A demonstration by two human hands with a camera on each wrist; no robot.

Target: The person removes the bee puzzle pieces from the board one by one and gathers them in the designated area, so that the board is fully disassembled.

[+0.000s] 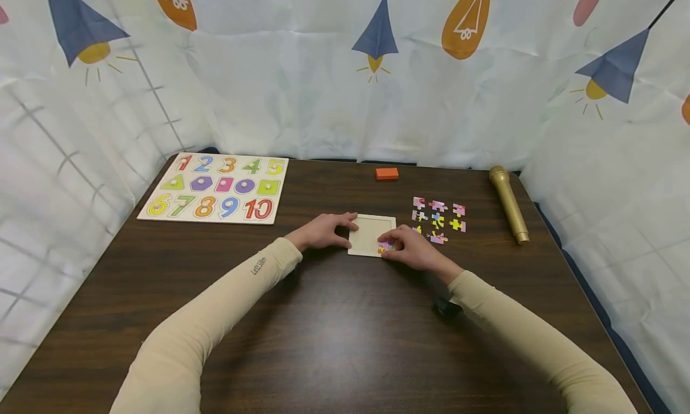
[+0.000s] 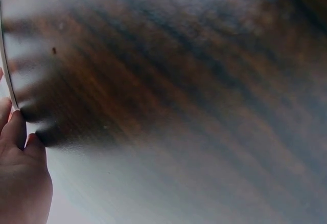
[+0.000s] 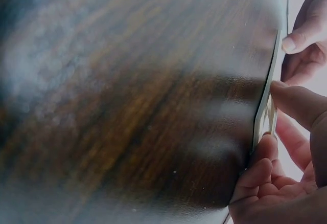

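Note:
A small pale wooden puzzle tray (image 1: 369,225) with a raised rim lies on the dark table in the head view. My left hand (image 1: 323,230) holds it at its left side, index finger at the top corner and thumb lower on the edge. Over the lower right corner, my right hand (image 1: 412,248) pinches a pinkish-purple jigsaw piece (image 1: 384,247) between thumb and fingers, and the hand partly hides it. In the right wrist view the piece (image 3: 273,116) appears edge-on, tilted against the tray's edge. Several loose jigsaw pieces (image 1: 438,206) lie just right of the tray.
A number-and-shape board (image 1: 215,186) lies at the back left. An orange block (image 1: 386,174) sits near the table's back edge, and a gold microphone-shaped object (image 1: 509,204) lies at the right. Patterned white curtains (image 1: 323,102) surround the table's back and sides.

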